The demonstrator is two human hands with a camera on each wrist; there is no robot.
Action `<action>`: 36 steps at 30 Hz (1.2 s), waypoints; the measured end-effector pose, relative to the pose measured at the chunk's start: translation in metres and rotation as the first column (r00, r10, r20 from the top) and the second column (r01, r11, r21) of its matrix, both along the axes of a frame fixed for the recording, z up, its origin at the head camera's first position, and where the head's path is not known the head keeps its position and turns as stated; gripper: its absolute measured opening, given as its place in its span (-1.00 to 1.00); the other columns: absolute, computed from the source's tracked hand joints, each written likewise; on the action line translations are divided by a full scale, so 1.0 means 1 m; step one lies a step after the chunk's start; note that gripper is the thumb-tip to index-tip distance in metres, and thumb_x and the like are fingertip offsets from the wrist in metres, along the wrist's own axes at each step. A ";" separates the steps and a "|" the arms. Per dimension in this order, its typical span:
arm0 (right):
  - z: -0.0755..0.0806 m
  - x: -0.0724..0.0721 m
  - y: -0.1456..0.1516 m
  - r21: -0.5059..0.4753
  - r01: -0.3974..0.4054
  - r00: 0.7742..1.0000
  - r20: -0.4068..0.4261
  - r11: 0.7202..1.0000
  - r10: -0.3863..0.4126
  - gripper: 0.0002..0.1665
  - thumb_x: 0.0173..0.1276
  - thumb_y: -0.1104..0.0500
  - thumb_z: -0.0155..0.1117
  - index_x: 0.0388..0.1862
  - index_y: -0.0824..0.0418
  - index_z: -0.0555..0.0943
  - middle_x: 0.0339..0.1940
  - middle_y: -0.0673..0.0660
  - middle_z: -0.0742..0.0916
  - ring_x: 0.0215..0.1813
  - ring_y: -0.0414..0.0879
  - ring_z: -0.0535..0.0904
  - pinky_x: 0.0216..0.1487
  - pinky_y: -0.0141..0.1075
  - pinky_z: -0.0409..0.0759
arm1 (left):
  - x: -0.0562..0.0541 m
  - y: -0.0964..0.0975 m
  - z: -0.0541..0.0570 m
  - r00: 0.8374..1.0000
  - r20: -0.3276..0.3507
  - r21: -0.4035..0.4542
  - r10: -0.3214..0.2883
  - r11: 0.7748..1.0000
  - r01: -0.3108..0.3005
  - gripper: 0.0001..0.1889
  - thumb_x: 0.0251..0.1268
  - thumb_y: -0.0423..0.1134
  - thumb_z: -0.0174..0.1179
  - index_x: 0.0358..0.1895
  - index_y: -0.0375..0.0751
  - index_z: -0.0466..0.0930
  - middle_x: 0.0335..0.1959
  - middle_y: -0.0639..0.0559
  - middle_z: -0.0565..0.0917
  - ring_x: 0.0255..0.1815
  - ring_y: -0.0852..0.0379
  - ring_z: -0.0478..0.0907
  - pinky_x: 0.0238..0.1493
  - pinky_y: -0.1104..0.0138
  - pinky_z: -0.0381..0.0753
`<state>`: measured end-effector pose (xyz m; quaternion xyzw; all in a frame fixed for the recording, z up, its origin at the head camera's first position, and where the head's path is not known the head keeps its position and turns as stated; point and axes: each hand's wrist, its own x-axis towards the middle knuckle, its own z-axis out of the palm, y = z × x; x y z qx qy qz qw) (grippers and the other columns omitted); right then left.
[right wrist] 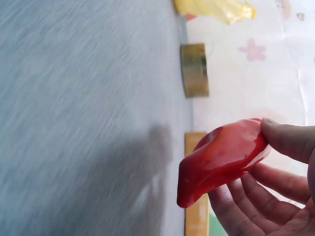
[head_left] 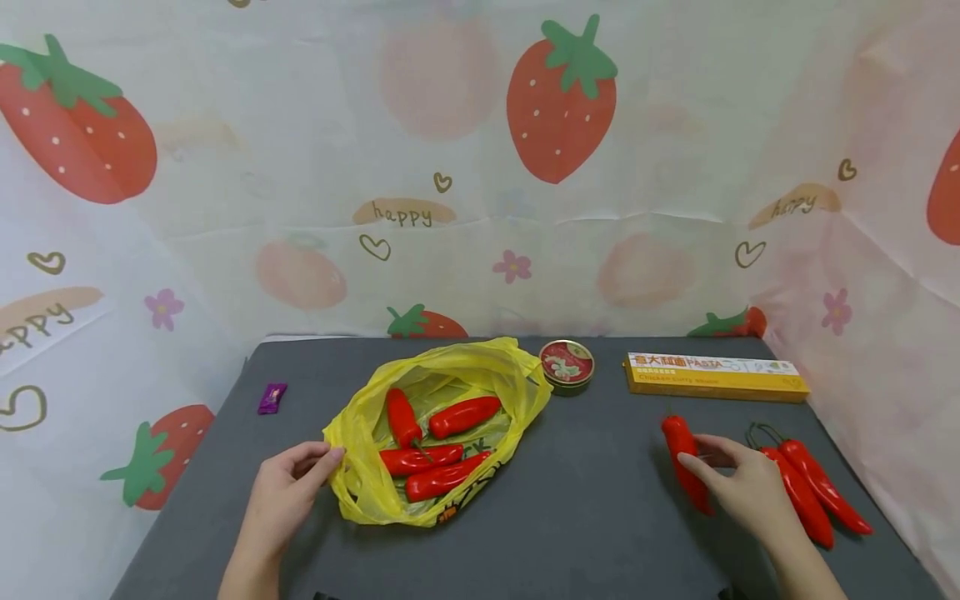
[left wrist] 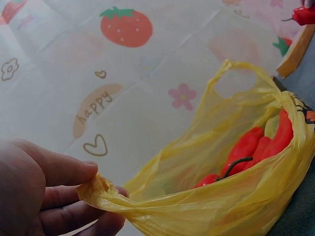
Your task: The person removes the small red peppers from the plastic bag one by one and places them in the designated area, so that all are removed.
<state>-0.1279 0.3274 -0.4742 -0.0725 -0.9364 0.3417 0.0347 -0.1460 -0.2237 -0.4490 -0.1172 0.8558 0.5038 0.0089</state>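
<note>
A purple packet (head_left: 272, 398) lies on the left of the grey table (head_left: 585, 517). Toward the back stands a round tin (head_left: 567, 365) with a red top; right of it lies a yellow-and-white box (head_left: 716, 378). The pale cloth (head_left: 322, 125) behind is printed with strawberries, hearts and flowers.

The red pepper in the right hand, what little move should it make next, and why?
Probably the right hand should carry the red pepper left, over the mouth of the yellow bag. The left hand holds the bag's edge, the mouth gapes open, four other peppers show inside, and this one is lifted off the table.
</note>
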 end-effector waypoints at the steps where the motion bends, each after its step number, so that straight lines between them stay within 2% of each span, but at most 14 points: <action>1: -0.001 0.002 0.004 0.006 0.004 1.000 0.006 1.000 -0.004 -0.16 0.33 -0.32 0.33 0.28 0.32 0.58 -0.02 0.29 0.78 0.01 0.20 0.69 -0.16 -0.12 0.70 | 0.000 0.000 0.000 1.000 0.002 0.002 0.001 1.000 -0.001 -0.58 0.39 0.07 0.28 0.01 -0.23 0.71 -0.29 0.08 0.76 -0.29 0.16 0.57 -0.31 0.35 0.55; 6: -0.007 0.008 0.022 0.024 0.030 0.999 0.037 0.999 -0.031 -0.12 0.31 -0.35 0.32 0.29 0.32 0.57 -0.02 0.29 0.78 0.00 0.19 0.70 -0.26 -0.27 0.68 | 0.001 -0.002 0.001 1.000 0.001 0.001 0.005 1.000 -0.005 -0.57 0.38 0.08 0.28 0.01 -0.24 0.71 -0.28 0.08 0.76 -0.26 0.13 0.58 -0.27 0.33 0.57; 10: -0.010 0.014 0.035 0.063 0.060 0.996 0.056 0.996 -0.064 -0.09 0.30 -0.37 0.32 0.28 0.36 0.56 -0.03 0.34 0.77 -0.06 0.16 0.69 -0.27 -0.20 0.69 | 0.001 -0.002 0.000 1.000 0.009 -0.002 -0.002 1.000 0.002 -0.56 0.39 0.09 0.26 0.02 -0.24 0.71 -0.27 0.08 0.76 -0.24 0.11 0.60 -0.24 0.31 0.59; 17: -0.015 0.023 0.053 0.183 0.096 0.995 -0.023 0.978 -0.093 -0.25 0.33 -0.23 0.38 0.19 0.36 0.61 -0.10 0.36 0.76 -0.17 0.10 0.63 -0.23 0.05 0.66 | 0.000 0.000 0.000 1.000 0.013 0.005 -0.001 1.000 0.001 -0.54 0.38 0.10 0.27 0.04 -0.23 0.71 -0.23 0.05 0.75 -0.27 0.19 0.59 -0.20 0.31 0.63; 22: -0.016 0.024 0.058 0.230 0.109 0.993 -0.058 0.967 -0.098 -0.34 0.33 -0.13 0.41 0.15 0.37 0.62 -0.12 0.39 0.75 -0.21 0.14 0.60 -0.27 0.07 0.63 | -0.001 -0.001 -0.001 1.000 0.018 0.015 0.004 1.000 -0.004 -0.55 0.38 0.10 0.27 0.04 -0.23 0.71 -0.23 0.07 0.75 -0.27 0.19 0.59 -0.21 0.31 0.63; 27: -0.015 0.026 0.060 0.274 0.117 0.991 -0.091 0.955 -0.096 -0.43 0.31 -0.03 0.44 0.08 0.40 0.65 -0.25 0.31 0.78 -0.30 0.11 0.63 -0.29 0.06 0.57 | -0.001 -0.002 -0.001 1.000 0.004 0.025 -0.004 1.000 0.004 -0.54 0.37 0.10 0.28 0.04 -0.25 0.70 -0.24 0.07 0.75 -0.27 0.20 0.59 -0.21 0.35 0.62; 32: -0.012 0.025 0.061 0.302 0.142 0.990 -0.032 0.943 -0.139 -0.42 0.31 0.00 0.43 0.11 0.43 0.62 -0.32 0.28 0.77 -0.35 0.06 0.59 -0.37 0.03 0.52 | -0.001 -0.003 -0.002 1.000 -0.004 0.029 -0.004 1.000 0.004 -0.53 0.36 0.10 0.29 0.04 -0.25 0.70 -0.24 0.07 0.75 -0.28 0.22 0.58 -0.21 0.34 0.63; 36: -0.009 0.025 0.061 0.315 0.148 0.987 0.013 0.937 -0.160 -0.41 0.32 0.02 0.42 0.12 0.45 0.60 -0.28 0.34 0.76 -0.33 0.12 0.60 -0.31 0.16 0.54 | -0.001 -0.003 -0.003 1.000 -0.007 0.026 -0.002 1.000 0.003 -0.54 0.36 0.10 0.29 0.03 -0.24 0.71 -0.25 0.08 0.74 -0.28 0.21 0.58 -0.20 0.33 0.63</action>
